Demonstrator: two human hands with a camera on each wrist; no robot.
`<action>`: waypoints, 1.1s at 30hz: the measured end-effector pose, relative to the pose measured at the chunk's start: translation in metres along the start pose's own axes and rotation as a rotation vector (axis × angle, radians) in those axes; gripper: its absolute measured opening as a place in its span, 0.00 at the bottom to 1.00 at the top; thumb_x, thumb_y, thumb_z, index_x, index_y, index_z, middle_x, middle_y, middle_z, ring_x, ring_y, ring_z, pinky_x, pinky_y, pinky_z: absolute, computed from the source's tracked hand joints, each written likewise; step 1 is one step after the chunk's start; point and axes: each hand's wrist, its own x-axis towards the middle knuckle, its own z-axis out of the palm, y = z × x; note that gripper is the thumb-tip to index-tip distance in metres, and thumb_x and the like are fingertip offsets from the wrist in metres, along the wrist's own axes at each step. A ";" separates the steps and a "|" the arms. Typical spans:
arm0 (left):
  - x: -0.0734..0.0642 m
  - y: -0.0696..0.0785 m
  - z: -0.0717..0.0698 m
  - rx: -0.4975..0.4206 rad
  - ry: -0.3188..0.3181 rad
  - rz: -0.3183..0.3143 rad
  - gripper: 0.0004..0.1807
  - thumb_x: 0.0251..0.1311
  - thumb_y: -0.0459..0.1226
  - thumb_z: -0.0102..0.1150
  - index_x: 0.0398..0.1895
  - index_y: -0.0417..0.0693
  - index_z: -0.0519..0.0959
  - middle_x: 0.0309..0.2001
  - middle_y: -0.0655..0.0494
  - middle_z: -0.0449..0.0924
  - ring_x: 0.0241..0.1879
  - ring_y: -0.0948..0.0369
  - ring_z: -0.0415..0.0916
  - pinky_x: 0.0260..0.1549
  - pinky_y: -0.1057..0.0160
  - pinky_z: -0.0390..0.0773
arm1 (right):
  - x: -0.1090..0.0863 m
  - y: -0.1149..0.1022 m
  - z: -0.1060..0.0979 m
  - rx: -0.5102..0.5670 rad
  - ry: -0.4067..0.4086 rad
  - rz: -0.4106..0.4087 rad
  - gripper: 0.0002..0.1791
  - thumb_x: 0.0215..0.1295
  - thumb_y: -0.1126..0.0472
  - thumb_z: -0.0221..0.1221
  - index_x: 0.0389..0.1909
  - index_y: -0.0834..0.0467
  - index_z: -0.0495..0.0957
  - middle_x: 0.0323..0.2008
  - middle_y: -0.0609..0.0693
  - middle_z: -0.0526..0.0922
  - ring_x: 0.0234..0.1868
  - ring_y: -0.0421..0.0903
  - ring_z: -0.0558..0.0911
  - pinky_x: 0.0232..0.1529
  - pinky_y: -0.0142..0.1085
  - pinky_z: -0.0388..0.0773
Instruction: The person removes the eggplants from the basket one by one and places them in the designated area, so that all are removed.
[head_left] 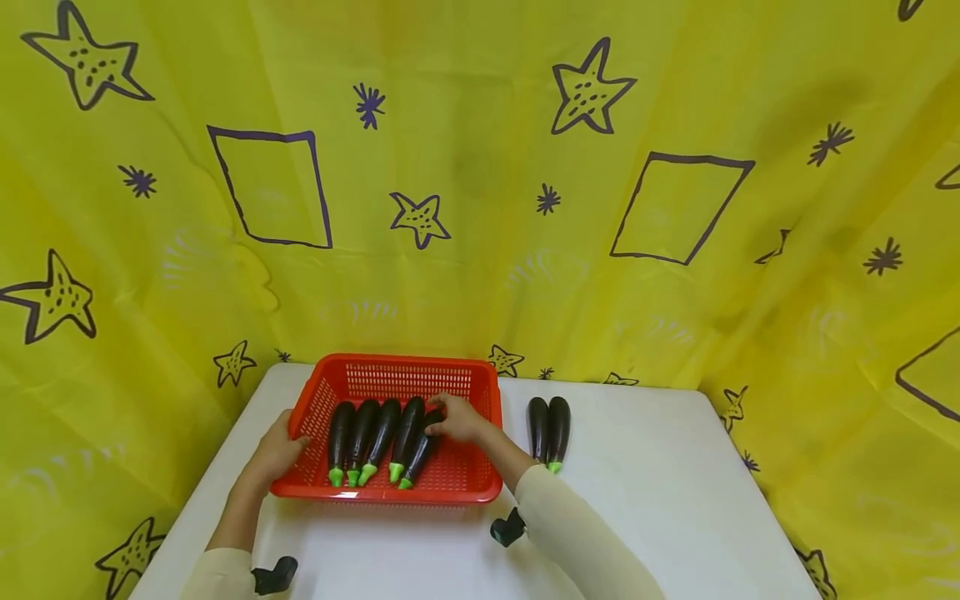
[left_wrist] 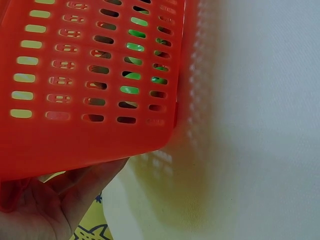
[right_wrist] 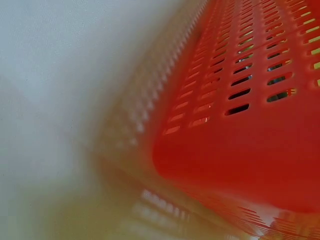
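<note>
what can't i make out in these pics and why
Head view: part of the eggplant at the right hand, covered by that hand.
Head view: the stem end of the left table eggplant, behind the right arm.
Left wrist view: parts of the left hand, behind the red basket and cut off by the left and bottom edges.
Right wrist view: the contents, mostly hidden by the basket's wall; only slivers show through slots.
</note>
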 end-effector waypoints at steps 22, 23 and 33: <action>0.001 0.002 0.001 0.014 0.005 -0.021 0.24 0.72 0.26 0.47 0.67 0.23 0.57 0.54 0.25 0.72 0.48 0.40 0.78 0.43 0.45 0.84 | 0.002 0.000 0.001 0.030 0.043 0.095 0.28 0.59 0.67 0.74 0.58 0.71 0.77 0.50 0.61 0.82 0.51 0.55 0.79 0.56 0.46 0.78; 0.001 0.002 0.001 0.015 0.005 -0.021 0.25 0.72 0.26 0.47 0.67 0.23 0.56 0.55 0.25 0.72 0.49 0.40 0.78 0.44 0.45 0.84 | 0.002 0.000 0.000 0.043 0.055 0.086 0.26 0.58 0.68 0.75 0.56 0.71 0.78 0.50 0.61 0.82 0.51 0.55 0.79 0.55 0.45 0.79; 0.001 0.000 0.001 0.023 0.007 -0.015 0.25 0.72 0.26 0.48 0.67 0.22 0.56 0.55 0.24 0.72 0.49 0.39 0.77 0.45 0.44 0.83 | -0.002 -0.003 0.000 0.120 0.071 0.085 0.29 0.55 0.68 0.76 0.56 0.72 0.77 0.49 0.61 0.81 0.47 0.52 0.78 0.48 0.41 0.80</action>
